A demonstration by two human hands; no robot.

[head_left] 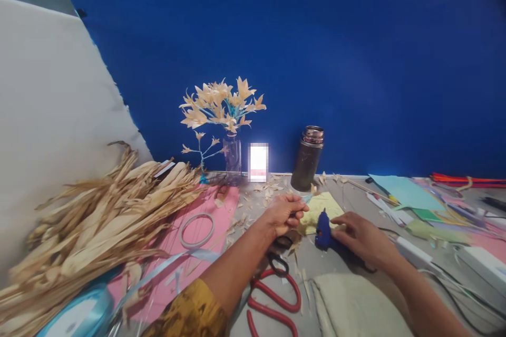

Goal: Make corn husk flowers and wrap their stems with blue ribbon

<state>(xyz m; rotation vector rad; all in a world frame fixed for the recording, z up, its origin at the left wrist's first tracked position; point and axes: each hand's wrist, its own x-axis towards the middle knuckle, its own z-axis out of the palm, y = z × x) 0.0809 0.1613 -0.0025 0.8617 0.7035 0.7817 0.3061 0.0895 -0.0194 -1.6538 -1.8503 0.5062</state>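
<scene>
1. Left hand (283, 214): grip closed, fingers curled tight around a small pale-blue stem piece (306, 198) whose tip pokes out beyond the thumb. Held just above the tabletop (348, 189).
2. Right hand (361, 237): lies flat over the body of the blue glue gun (324, 231), palm down, fingers spread rather than wrapped. Whether the grip has truly closed on it cannot be told.
3. Glue gun position: directly beneath the right grip, nozzle pointing up and away towards the yellow paper (321, 208); near the left grip, on its right side, not touching it.
4. Step in hand, as it appears: the stem piece is presented while the gun is being reached for or steadied. The next move would call for a firm hold on the gun and its nozzle brought to the stem's tip.
5. Just below the left grip: red-handled scissors (276, 295), lying open.
6. Well to the left of the left grip: heap of dried husks (98, 221), a tape ring (196, 230) on pink paper (174, 252), pale-blue ribbon (79, 310).
7. Beyond both grips, against the blue backdrop (316, 63): bottle of husk flowers (223, 107), dark metal flask (308, 159).
</scene>
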